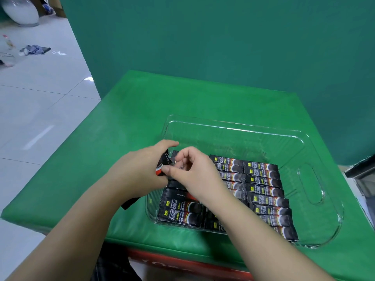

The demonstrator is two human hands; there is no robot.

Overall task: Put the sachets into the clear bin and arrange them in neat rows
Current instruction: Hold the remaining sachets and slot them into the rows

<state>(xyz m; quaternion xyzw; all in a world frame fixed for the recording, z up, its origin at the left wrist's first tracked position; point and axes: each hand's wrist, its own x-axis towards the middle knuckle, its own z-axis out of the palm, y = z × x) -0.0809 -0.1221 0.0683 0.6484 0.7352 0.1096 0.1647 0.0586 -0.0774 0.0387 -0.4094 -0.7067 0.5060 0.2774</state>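
A clear plastic bin [316,151] stands on the green table. Several black sachets [263,191] lie flat in it in rows, filling the right and near parts. My left hand [140,169] grips a small bunch of black sachets [162,166] over the bin's left rim; their lower ends stick out below my palm. My right hand [192,173] is beside it over the bin, fingers curled, thumb and fingers pinching the top sachet of that bunch. The bin's far strip holds no sachets.
The green cloth-covered table [142,110] ends at the left above a white tiled floor [40,110]. A green backdrop [223,41] rises behind. A red box [174,262] shows under the table's near edge. A dark object [361,173] sits at the right.
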